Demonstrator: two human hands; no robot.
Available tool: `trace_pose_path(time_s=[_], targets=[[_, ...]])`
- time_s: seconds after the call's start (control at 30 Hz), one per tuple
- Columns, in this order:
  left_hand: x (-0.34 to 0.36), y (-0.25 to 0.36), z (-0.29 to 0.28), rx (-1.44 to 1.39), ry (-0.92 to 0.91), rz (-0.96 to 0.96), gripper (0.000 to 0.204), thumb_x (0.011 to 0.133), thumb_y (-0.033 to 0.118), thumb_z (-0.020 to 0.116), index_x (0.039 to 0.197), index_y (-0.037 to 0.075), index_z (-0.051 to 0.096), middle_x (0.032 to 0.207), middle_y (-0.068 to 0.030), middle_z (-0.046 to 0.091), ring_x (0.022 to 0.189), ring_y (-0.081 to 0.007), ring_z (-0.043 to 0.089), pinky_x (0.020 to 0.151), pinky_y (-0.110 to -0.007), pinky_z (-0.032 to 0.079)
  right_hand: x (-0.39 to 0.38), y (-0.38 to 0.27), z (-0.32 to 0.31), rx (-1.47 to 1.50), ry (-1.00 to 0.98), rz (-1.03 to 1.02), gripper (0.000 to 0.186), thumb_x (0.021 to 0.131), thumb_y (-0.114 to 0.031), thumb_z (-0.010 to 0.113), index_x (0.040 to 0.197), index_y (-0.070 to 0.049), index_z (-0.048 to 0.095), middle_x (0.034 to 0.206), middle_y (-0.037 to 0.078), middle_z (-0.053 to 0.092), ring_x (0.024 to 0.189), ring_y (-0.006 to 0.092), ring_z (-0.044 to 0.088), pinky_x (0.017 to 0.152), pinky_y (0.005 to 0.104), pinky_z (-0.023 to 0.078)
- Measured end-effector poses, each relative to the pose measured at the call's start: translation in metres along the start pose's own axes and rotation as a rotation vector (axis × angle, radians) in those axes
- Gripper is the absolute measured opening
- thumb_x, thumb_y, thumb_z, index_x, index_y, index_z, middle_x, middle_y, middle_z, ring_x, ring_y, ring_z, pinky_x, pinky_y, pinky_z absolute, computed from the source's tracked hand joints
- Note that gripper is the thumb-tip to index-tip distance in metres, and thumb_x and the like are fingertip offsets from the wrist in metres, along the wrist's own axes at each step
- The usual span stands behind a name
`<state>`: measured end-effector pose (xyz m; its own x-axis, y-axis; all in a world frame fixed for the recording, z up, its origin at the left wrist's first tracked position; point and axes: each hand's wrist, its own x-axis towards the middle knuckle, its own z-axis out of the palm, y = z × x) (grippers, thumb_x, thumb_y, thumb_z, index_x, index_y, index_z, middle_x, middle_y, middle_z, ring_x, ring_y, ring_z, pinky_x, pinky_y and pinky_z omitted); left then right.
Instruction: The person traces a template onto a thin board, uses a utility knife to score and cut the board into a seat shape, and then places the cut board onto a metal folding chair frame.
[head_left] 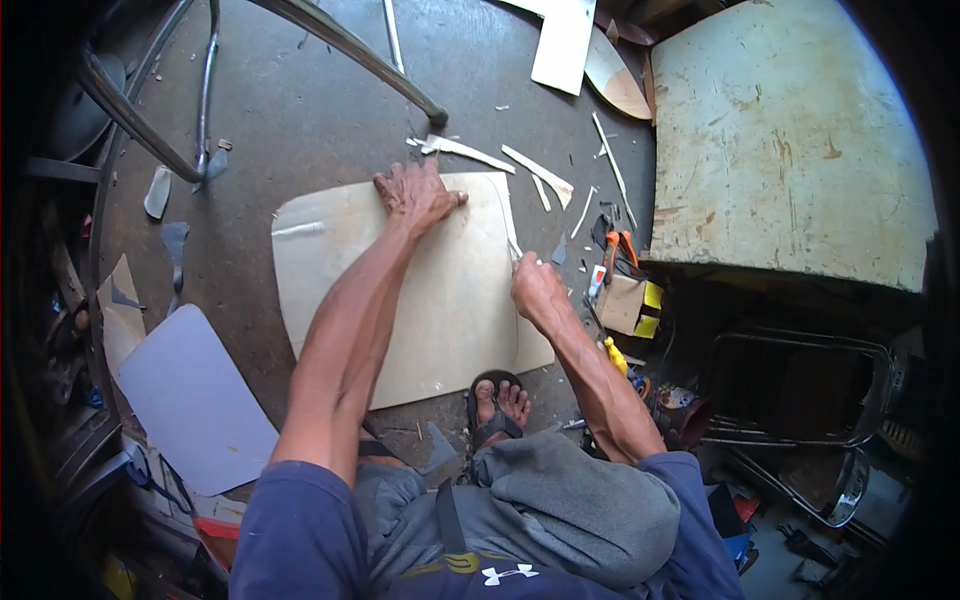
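Observation:
A pale, thin board (pixel 430 310) lies on the dark floor under me, a curved line along its right side. My left hand (pixel 415 195) presses on its top edge with fingers spread. My right hand (pixel 536 285) is closed at the board's right edge, beside a narrow partly separated strip (pixel 505 218); what it grips is hidden. My sandalled foot (pixel 500 405) is at the board's lower edge. Pale offcuts (pixel 540 175) lie scattered beyond the board.
Metal tube legs (pixel 350 55) stand upper left. Orange-handled pliers (pixel 624 250), a cardboard box (pixel 620 305) and a yellow-handled tool (pixel 615 355) lie right. A worn cabinet top (pixel 780 140) is upper right, black frames (pixel 800 385) below it. A light grey sheet (pixel 195 400) lies lower left.

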<state>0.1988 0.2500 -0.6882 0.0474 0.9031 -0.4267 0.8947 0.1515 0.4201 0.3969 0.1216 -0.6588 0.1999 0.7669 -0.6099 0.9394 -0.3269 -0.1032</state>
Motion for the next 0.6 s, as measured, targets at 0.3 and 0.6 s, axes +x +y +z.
trace_pose_path(time_s=[0.3, 0.6], targets=[[0.003, -0.003, -0.001, -0.004, -0.033, 0.001, 0.075, 0.077, 0.057, 0.076, 0.133, 0.008, 0.061, 0.13, -0.0172, 0.066, 0.131, -0.0393, 0.05, 0.112, -0.064, 0.025, -0.036, 0.009, 0.01, -0.057, 0.002, -0.009, 0.032, 0.103, -0.02, 0.04, 0.113, 0.007, 0.053, 0.103, 0.036, 0.068, 0.098, 0.0521, 0.068, 0.086, 0.0582, 0.055], [-0.001, 0.0, -0.005, 0.015, -0.051, -0.03, 0.076, 0.078, 0.056, 0.076, 0.136, 0.01, 0.059, 0.132, -0.015, 0.065, 0.133, -0.035, 0.05, 0.113, -0.059, 0.028, -0.046, 0.014, 0.021, -0.033, -0.019, 0.021, 0.035, 0.105, -0.025, 0.042, 0.113, 0.007, 0.052, 0.1, 0.037, 0.068, 0.097, 0.053, 0.068, 0.083, 0.0586, 0.055]])
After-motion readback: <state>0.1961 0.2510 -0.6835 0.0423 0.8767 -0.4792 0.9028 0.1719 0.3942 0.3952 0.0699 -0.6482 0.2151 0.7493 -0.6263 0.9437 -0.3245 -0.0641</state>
